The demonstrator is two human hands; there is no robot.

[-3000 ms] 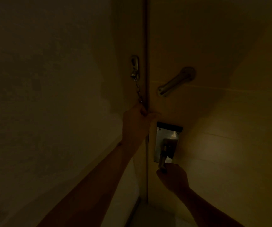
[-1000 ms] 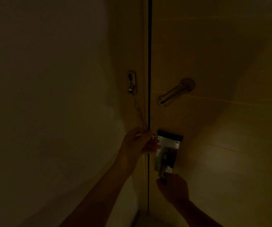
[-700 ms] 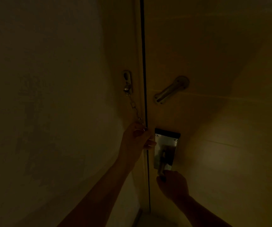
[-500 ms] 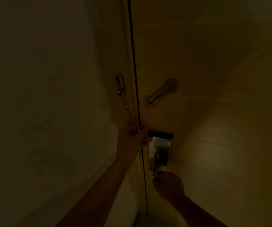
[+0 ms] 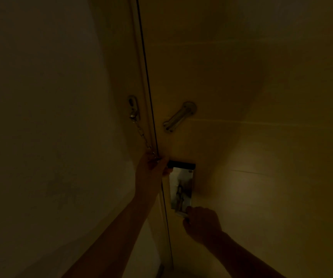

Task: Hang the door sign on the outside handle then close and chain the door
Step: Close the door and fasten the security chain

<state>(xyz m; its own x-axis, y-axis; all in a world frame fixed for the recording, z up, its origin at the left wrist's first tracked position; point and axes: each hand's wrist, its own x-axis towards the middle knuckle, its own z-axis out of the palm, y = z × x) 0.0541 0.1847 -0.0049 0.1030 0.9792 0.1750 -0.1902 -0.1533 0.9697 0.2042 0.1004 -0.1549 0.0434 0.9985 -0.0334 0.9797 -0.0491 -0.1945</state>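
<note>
The scene is very dark. The wooden door (image 5: 231,97) stands shut against its frame, with only a thin dark seam showing. A metal chain (image 5: 142,135) hangs from its anchor plate (image 5: 133,107) on the frame. My left hand (image 5: 151,167) is closed on the chain's free end, right at the seam. On the door above sits the slanted chain track (image 5: 178,117). Below it is the shiny lock plate (image 5: 181,187). My right hand (image 5: 201,223) grips the inside handle (image 5: 181,214) at the plate's lower end. The door sign is not visible.
A plain wall (image 5: 51,137) fills the left side. A bit of floor (image 5: 181,274) shows at the bottom by the door's foot.
My left hand has slid down from the door edge and taken the chain's end. The right hand has stayed on the handle. The view has drifted, shifting everything left.
</note>
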